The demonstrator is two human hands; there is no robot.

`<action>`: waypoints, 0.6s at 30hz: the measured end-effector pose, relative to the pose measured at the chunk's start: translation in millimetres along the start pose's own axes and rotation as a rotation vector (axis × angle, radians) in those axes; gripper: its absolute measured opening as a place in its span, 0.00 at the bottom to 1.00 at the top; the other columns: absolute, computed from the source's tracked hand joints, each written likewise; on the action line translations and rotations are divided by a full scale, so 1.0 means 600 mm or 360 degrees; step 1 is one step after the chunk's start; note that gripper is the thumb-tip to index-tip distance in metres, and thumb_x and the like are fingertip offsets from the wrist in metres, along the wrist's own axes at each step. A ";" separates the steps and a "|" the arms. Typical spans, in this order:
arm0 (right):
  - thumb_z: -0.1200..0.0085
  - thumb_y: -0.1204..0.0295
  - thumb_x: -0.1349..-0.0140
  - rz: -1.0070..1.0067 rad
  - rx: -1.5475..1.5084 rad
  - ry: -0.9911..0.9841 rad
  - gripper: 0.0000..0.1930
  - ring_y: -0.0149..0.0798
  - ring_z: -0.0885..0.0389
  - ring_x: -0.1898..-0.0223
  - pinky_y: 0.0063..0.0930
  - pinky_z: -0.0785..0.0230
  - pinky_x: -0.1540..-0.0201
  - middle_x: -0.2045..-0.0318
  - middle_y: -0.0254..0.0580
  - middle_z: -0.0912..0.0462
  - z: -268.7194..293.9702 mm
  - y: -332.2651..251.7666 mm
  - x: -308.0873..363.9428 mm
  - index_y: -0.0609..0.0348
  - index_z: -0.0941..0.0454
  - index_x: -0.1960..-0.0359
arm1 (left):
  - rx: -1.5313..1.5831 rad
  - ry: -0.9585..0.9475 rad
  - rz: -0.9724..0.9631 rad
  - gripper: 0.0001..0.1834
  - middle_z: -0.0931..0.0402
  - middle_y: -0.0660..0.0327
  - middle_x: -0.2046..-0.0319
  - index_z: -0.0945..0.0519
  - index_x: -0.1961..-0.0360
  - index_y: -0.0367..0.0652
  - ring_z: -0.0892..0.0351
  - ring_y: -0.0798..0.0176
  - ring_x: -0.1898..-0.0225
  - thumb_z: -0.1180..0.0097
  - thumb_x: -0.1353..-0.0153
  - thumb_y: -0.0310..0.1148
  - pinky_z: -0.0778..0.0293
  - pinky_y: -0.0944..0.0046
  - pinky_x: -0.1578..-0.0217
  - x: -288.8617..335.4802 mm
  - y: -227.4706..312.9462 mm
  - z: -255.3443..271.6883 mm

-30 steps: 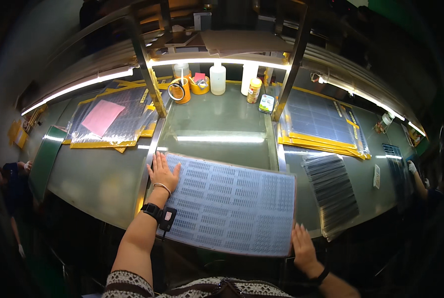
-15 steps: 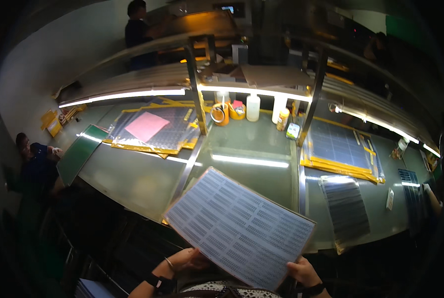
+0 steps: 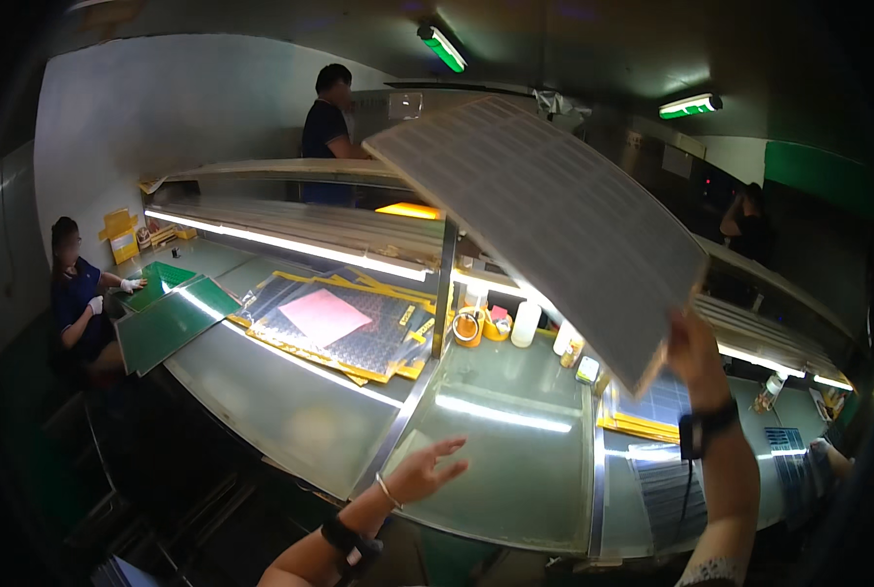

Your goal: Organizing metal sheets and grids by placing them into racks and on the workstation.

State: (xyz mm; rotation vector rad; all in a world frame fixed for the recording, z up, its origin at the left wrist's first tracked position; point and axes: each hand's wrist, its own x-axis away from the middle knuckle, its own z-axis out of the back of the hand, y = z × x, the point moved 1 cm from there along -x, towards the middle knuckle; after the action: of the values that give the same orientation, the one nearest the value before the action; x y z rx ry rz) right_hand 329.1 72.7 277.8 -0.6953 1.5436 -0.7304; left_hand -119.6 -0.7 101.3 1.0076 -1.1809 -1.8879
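Observation:
A large, thin, grey rectangular panel [image 3: 554, 220], patterned with rows of fine blocks, hangs tilted in the air before the shelf. My right hand [image 3: 693, 357] grips it by its near right edge, arm raised. My left hand [image 3: 429, 472] is apart from it, low over the glossy bench top [image 3: 496, 465], fingers spread and holding nothing. Behind the panel, part of the shelf and the room is hidden.
Left of the middle lie yellow-edged sheets [image 3: 388, 357] under a pink sheet [image 3: 324, 316]. A white bottle [image 3: 526, 323] and orange tape rolls [image 3: 467, 328] stand under the shelf light. More yellow-edged sheets [image 3: 643, 418] lie right. A gloved co-worker [image 3: 80, 298] sits by green boards [image 3: 178, 323].
The panel has risen from in front of me to above the bench, carried by my right hand. My left hand has let go of it. The view has tilted up.

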 end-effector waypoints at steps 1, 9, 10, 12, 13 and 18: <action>0.45 0.77 0.48 -0.0199 0.0453 -0.0084 0.11 0.33 0.24 0.65 0.26 0.31 0.64 0.69 0.41 0.22 -0.109 -0.046 -0.054 0.59 0.25 0.61 | -0.0530 0.0031 -0.0058 0.33 0.34 0.46 0.46 0.35 0.43 0.40 0.37 0.47 0.42 0.45 0.44 0.49 0.39 0.54 0.44 0.032 -0.049 0.015; 0.46 0.72 0.44 0.0854 0.1145 -0.0522 0.08 0.39 0.20 0.71 0.28 0.27 0.65 0.72 0.44 0.19 -0.595 0.182 -0.354 0.62 0.23 0.65 | -0.1720 0.0213 0.0652 0.41 0.51 0.49 0.36 0.38 0.40 0.48 0.60 0.41 0.34 0.47 0.51 0.61 0.57 0.32 0.42 0.205 -0.199 0.051; 0.47 0.71 0.43 0.0809 0.0841 -0.0409 0.09 0.40 0.20 0.68 0.29 0.26 0.62 0.69 0.46 0.20 -0.563 0.238 -0.427 0.63 0.25 0.63 | -0.1880 0.0211 0.0340 0.42 0.50 0.50 0.36 0.38 0.40 0.47 0.60 0.41 0.34 0.47 0.51 0.61 0.57 0.33 0.42 0.172 -0.200 0.046; 0.49 0.69 0.41 0.0154 -0.0351 -0.0338 0.11 0.42 0.20 0.64 0.31 0.26 0.59 0.65 0.47 0.20 -0.574 0.275 -0.462 0.62 0.28 0.60 | -0.1856 0.0118 0.0315 0.39 0.52 0.53 0.35 0.38 0.39 0.50 0.61 0.44 0.33 0.48 0.50 0.58 0.60 0.33 0.41 0.140 -0.218 0.039; 0.49 0.67 0.41 -0.0592 -0.1280 -0.0402 0.12 0.42 0.20 0.64 0.32 0.26 0.60 0.64 0.47 0.20 -0.699 0.253 -0.386 0.61 0.29 0.60 | -0.1822 0.0148 0.0559 0.36 0.55 0.57 0.33 0.38 0.39 0.54 0.62 0.47 0.33 0.49 0.48 0.55 0.63 0.33 0.41 0.182 -0.232 0.047; 0.50 0.71 0.40 0.0916 0.0149 -0.1423 0.16 0.39 0.26 0.54 0.26 0.31 0.51 0.57 0.44 0.24 -0.651 0.252 -0.207 0.63 0.31 0.51 | -0.1809 0.0060 0.0556 0.39 0.57 0.55 0.33 0.41 0.37 0.53 0.64 0.45 0.33 0.48 0.49 0.54 0.63 0.33 0.40 0.190 -0.223 0.050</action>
State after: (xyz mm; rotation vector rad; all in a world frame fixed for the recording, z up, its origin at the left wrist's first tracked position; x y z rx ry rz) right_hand -51.8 286.4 263.3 -0.3786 0.7954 -0.0159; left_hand -218.2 -38.5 -42.5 0.1754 -0.1040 -1.7977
